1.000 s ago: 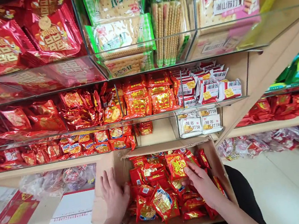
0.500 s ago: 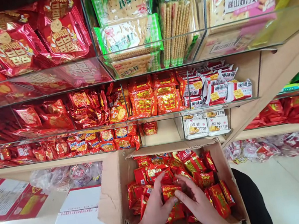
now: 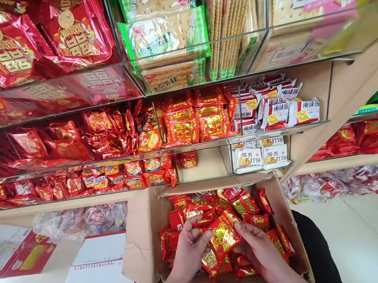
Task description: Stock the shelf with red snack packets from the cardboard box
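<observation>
Above an open cardboard box (image 3: 139,244) on my lap, a shiny red snack packet (image 3: 224,234) with gold print is held up flat between my two hands. My right hand (image 3: 263,250) pinches its right edge between thumb and fingers. At its left edge, my left hand (image 3: 190,247) has the thumb against the packet, with its fingers curled. Just under it sits another red packet (image 3: 211,261); whether the left hand touches that one I cannot tell. Many similar red packets (image 3: 245,203) fill the box around both hands.
Glass-fronted shelves (image 3: 190,148) of wrapped snacks rise beyond the box. On the lowest shelf, a small stack of red packets (image 3: 189,159) stands beside white cracker packets (image 3: 262,156). Flattened white-and-red cardboard (image 3: 94,268) and bagged goods (image 3: 79,222) lie on the floor at left.
The packet between my hands has come up and turned its gold-printed face toward me. My right hand has shifted slightly right, my left slightly left. The view has moved a little.
</observation>
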`<state>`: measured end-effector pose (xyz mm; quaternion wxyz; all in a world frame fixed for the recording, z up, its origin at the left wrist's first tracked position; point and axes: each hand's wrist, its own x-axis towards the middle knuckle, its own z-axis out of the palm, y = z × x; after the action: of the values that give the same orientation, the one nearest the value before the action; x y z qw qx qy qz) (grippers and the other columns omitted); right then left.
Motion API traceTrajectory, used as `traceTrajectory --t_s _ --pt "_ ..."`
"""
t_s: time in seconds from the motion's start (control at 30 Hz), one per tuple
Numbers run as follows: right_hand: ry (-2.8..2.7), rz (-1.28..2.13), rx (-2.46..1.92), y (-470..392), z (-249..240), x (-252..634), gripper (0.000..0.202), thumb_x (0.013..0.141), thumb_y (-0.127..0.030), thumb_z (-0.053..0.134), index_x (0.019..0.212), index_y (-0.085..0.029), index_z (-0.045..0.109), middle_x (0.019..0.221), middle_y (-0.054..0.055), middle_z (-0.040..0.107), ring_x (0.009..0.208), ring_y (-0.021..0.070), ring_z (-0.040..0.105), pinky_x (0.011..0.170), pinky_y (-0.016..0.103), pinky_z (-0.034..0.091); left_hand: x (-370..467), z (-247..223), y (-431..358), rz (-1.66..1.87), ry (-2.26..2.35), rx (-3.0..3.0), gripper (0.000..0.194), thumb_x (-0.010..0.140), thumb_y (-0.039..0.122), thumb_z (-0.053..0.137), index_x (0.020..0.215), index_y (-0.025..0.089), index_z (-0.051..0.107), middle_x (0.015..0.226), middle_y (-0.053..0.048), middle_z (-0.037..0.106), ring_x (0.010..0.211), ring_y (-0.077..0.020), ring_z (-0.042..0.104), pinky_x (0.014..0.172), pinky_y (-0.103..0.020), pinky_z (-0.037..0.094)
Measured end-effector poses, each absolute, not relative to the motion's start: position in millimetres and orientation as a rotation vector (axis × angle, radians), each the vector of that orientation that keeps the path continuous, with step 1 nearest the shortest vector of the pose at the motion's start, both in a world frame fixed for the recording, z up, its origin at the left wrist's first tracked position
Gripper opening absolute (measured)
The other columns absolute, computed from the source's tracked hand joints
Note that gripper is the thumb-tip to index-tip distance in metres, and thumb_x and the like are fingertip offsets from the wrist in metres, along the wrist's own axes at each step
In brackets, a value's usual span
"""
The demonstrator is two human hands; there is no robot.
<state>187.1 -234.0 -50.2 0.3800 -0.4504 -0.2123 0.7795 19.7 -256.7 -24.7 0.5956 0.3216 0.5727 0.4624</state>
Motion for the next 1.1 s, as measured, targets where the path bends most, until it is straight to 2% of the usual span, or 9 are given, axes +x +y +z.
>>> traceTrajectory --t_s 0.1,0.2,0.33,0.47,0.57,0.73,0.97,1.1 --pt "-0.728 1.888 -1.21 -232 -49 187 0.03 0.068 -0.046 0.065 0.081 -0.02 0.059 0.075 -0.001 0.063 0.074 0.0181 0.06 0.061 0.026 0.048 21 -23 -258 1.055 1.321 0.839 0.05 0.069 0.04 0.063 0.111 0.02 0.043 0.064 0.004 0.055 0.053 -0.0085 0.049 0.048 -0.019 0.039" --pt "-1.077 1.671 -1.26 -229 -48 186 0.033 0.074 -0.051 0.056 0.08 -0.019 0.058 0.074 0.001 0.062 0.073 0.0184 0.058 0.066 0.027 0.045 25 -25 -264 1.052 1.33 1.01 0.05 0.074 0.036 0.059 0.119 0.021 0.043 0.069 0.001 0.058 0.058 -0.0096 0.052 0.055 -0.021 0.043" --pt "-1.414 1.455 -1.369 -229 -47 183 0.04 0.082 -0.054 0.039 0.07 -0.019 0.055 0.068 0.003 0.059 0.066 0.0185 0.055 0.062 0.027 0.042 32 -30 -269 1.144 1.527 1.155 0.049 0.08 0.034 0.049 0.126 0.022 0.038 0.081 -0.002 0.062 0.073 -0.013 0.058 0.07 -0.026 0.047" --pt "-1.5 1.367 -1.442 -231 -47 179 0.043 0.085 -0.054 0.032 0.074 -0.019 0.055 0.069 0.004 0.061 0.066 0.0191 0.057 0.059 0.026 0.04 35 -34 -269 1.18 1.66 1.236 0.043 0.081 0.032 0.046 0.123 0.021 0.043 0.1 -0.007 0.062 0.093 -0.0164 0.058 0.082 -0.029 0.046" --pt "-1.537 1.329 -1.453 -233 -49 178 0.044 0.085 -0.054 0.03 0.078 -0.018 0.055 0.075 0.006 0.063 0.069 0.0194 0.058 0.061 0.026 0.041 34 -35 -268 1.224 1.679 1.236 0.04 0.081 0.031 0.046 0.119 0.02 0.048 0.106 -0.008 0.062 0.101 -0.0178 0.057 0.086 -0.031 0.045" --pt "-1.566 1.326 -1.464 -237 -54 179 0.044 0.086 -0.053 0.029 0.079 -0.018 0.055 0.078 0.007 0.065 0.07 0.0194 0.06 0.06 0.025 0.041 30 -43 -270 1.264 1.695 1.22 0.036 0.079 0.031 0.049 0.113 0.02 0.054 0.108 -0.009 0.063 0.103 -0.0196 0.057 0.086 -0.032 0.046" --pt "-1.469 1.373 -1.416 -238 -48 178 0.044 0.084 -0.055 0.034 0.079 -0.017 0.057 0.08 0.008 0.065 0.072 0.0199 0.06 0.061 0.024 0.044 28 -45 -271 1.226 1.632 1.127 0.038 0.082 0.032 0.047 0.118 0.02 0.048 0.119 -0.009 0.057 0.109 -0.0186 0.054 0.086 -0.03 0.046" --pt "-1.389 1.464 -1.393 -238 -50 177 0.045 0.082 -0.056 0.036 0.083 -0.016 0.058 0.081 0.008 0.064 0.075 0.0199 0.059 0.064 0.025 0.045 31 -41 -271 1.221 1.626 1.088 0.038 0.083 0.033 0.044 0.119 0.019 0.045 0.112 -0.009 0.06 0.105 -0.0177 0.055 0.085 -0.03 0.046"
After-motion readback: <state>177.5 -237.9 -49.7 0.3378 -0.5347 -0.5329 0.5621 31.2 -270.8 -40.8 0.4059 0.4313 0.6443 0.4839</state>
